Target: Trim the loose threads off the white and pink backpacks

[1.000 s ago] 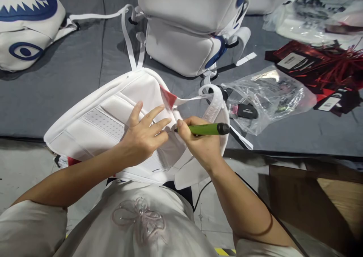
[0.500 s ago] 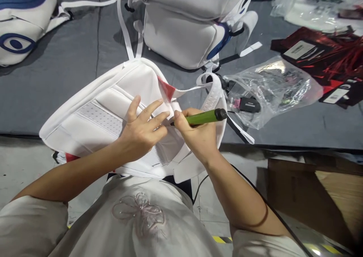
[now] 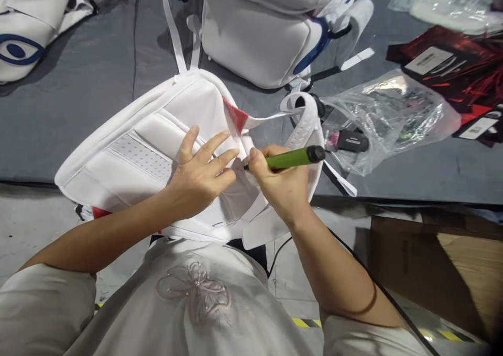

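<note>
While pinching green marker with right grip, rests splayed left grip on backpack beside plastic bag, across surface edge.

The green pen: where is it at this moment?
In the head view, the green pen is in the right hand, right of the left hand, over the white bag.

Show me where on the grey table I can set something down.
Free: the grey table, left, between the blue-eyed white backpack and the red-cornered white backpack; also its front-right strip, between the transparent plastic bag and the front edge. Crowded: back middle, under the blue-sided white backpack, and back right, with red-and-black tags.
</note>
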`<action>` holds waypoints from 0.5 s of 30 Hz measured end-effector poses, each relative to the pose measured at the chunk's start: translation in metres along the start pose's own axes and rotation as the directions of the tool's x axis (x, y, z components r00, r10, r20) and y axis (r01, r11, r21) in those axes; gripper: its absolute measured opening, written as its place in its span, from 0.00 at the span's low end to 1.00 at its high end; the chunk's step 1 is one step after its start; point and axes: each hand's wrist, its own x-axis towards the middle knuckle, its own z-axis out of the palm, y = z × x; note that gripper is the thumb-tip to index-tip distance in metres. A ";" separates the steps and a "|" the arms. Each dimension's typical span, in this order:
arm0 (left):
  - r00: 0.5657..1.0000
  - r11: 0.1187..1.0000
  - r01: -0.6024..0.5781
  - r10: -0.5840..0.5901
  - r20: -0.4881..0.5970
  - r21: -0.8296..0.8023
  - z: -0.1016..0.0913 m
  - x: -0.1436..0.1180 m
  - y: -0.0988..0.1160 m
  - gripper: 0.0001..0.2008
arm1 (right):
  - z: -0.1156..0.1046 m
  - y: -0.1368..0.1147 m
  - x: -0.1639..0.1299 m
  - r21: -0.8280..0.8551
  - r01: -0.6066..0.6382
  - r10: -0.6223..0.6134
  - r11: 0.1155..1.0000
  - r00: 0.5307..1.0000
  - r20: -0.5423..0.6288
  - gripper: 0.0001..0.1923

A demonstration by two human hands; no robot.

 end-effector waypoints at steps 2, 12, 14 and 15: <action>0.999 0.999 -0.014 0.015 -0.033 0.033 0.001 0.000 0.000 0.08 | 0.000 0.001 0.000 0.005 0.009 -0.009 1.000 1.000 0.025 0.17; 0.994 0.997 -0.016 0.023 -0.104 0.074 0.006 -0.001 0.000 0.07 | 0.000 0.002 0.000 -0.063 0.023 -0.021 0.998 0.999 0.036 0.16; 0.994 0.999 -0.015 0.021 -0.108 0.051 0.007 -0.001 0.000 0.06 | 0.002 0.002 0.000 -0.046 0.053 -0.051 0.998 0.998 0.036 0.16; 0.994 0.999 -0.016 0.021 -0.110 0.042 0.008 -0.001 0.000 0.06 | 0.002 0.003 0.000 -0.024 0.069 -0.068 0.997 0.997 0.047 0.16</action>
